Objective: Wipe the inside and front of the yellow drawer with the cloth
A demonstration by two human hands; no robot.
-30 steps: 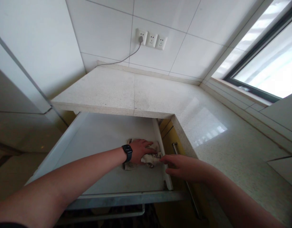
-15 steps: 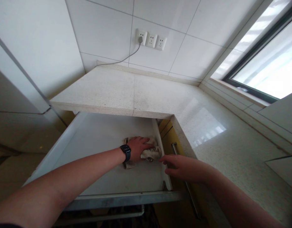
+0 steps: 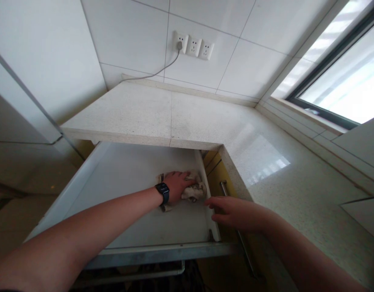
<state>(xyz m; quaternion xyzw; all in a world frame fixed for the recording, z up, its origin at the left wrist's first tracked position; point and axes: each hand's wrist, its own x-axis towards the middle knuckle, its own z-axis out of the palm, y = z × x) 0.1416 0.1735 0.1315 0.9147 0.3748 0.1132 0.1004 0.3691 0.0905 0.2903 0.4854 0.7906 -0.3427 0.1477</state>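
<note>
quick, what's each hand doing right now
Left hand: pressed down on the crumpled cloth in the open drawer.
Right hand: open, holding nothing, at the drawer's right wall.

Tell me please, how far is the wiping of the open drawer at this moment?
Done: the drawer is pulled out, and its white floor looks bare and mostly clean. In hand: the left hand presses a crumpled cloth on the floor near the right wall, while the right hand rests at that wall's edge. Left: faint grey marks show near the front, and the drawer is not yet shut.
</note>
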